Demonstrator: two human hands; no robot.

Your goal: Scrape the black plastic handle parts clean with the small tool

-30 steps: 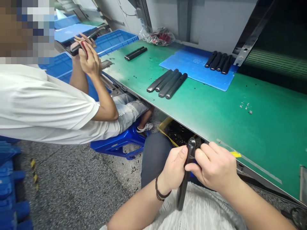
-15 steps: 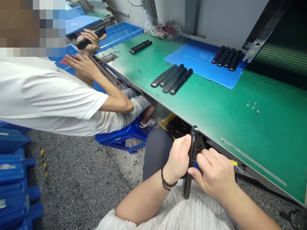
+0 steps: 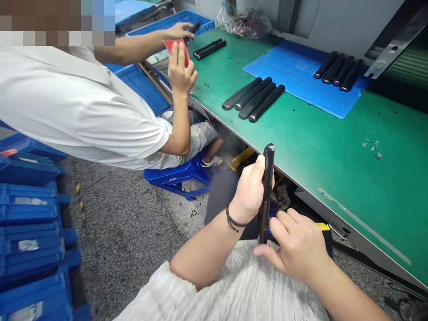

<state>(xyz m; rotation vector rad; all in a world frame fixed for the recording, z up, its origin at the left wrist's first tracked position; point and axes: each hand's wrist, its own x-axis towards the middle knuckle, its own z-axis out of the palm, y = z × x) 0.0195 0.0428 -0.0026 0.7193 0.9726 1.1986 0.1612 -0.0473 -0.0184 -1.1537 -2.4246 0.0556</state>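
Observation:
My left hand [image 3: 250, 187] is wrapped round a long black plastic handle [image 3: 268, 171], held nearly upright above my lap with its rounded end up. The fingers of my right hand [image 3: 297, 240] are curled against the handle's lower part, with the thumb beside its bottom end. A bit of blue shows between the right fingers and the handle, apparently a small tool, mostly hidden by the hand. Several similar black handles [image 3: 256, 100] lie side by side on the green table [image 3: 327, 151], to the front left of my hands.
More black handles [image 3: 337, 71] lie on a blue sheet [image 3: 297, 73], and others [image 3: 210, 49] near a co-worker's hands. The co-worker [image 3: 117, 107] sits at left on a blue stool [image 3: 177, 176], holding a red piece [image 3: 179, 49]. Blue crates [image 3: 30, 200] stand at far left.
My left hand and the handle have risen, while my right hand is now nearer the handle's bottom end. The co-worker's arms have reached towards the table. The view has shifted slightly.

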